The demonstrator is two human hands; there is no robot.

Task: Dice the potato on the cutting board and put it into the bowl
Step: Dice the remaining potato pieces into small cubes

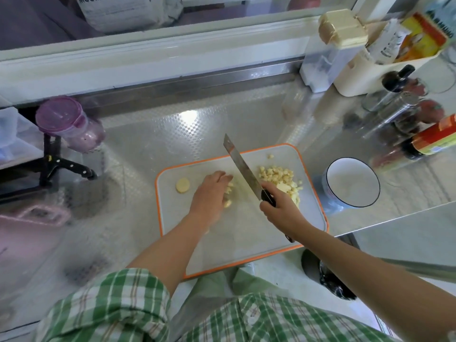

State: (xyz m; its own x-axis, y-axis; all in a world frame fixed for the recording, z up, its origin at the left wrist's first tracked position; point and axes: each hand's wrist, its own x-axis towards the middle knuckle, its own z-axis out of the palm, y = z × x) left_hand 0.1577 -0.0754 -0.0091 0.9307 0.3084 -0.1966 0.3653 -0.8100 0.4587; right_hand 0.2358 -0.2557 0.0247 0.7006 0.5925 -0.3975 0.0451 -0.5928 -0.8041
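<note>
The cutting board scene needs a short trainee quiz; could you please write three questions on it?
1. True or false: the bowl stands right of the board.
2. Which hand holds the knife?
3. Fill in: the slice lies to the ___ of the left hand, which steadies the potato.
Key: 1 true; 2 the right hand; 3 left.

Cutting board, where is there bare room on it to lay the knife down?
Bare: the near half of the cutting board, between the forearms. Crowded: diced pile far right, left hand holding potato pieces mid-board, round slice at left.
</note>
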